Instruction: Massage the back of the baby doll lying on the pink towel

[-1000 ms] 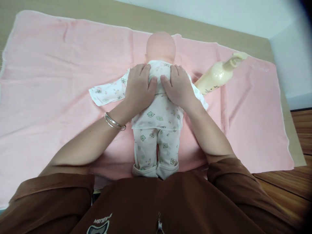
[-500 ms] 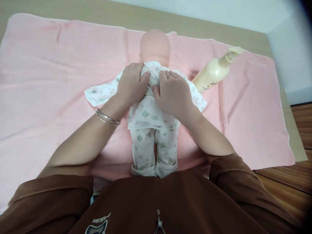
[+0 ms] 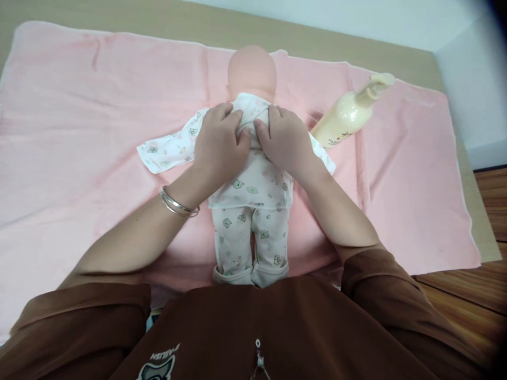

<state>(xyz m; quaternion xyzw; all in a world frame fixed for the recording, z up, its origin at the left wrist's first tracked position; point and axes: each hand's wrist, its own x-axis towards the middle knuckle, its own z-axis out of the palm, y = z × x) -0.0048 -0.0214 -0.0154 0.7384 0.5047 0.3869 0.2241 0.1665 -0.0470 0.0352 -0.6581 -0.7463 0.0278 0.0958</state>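
A baby doll in a white printed shirt and matching trousers lies on a pink blanket, its head away from me and no face showing. My left hand rests on the left side of its upper back, fingers laid over the shirt and thumb toward the middle. Opposite it, my right hand lies on the right side of the upper back, palm down with its thumb apart. Between the thumbs the shirt cloth is folded and creased. Both sleeves stretch outward; my right hand and wrist partly cover the right one.
A cream pump bottle leans at a slant on the blanket, right of the doll. The pink blanket covers most of the wooden table. A white wall stands behind, and wooden flooring shows at the lower right.
My left hand has shifted slightly right and my right hand slightly up, still on the doll's back. The shirt's collar cloth sits a little higher toward the head.
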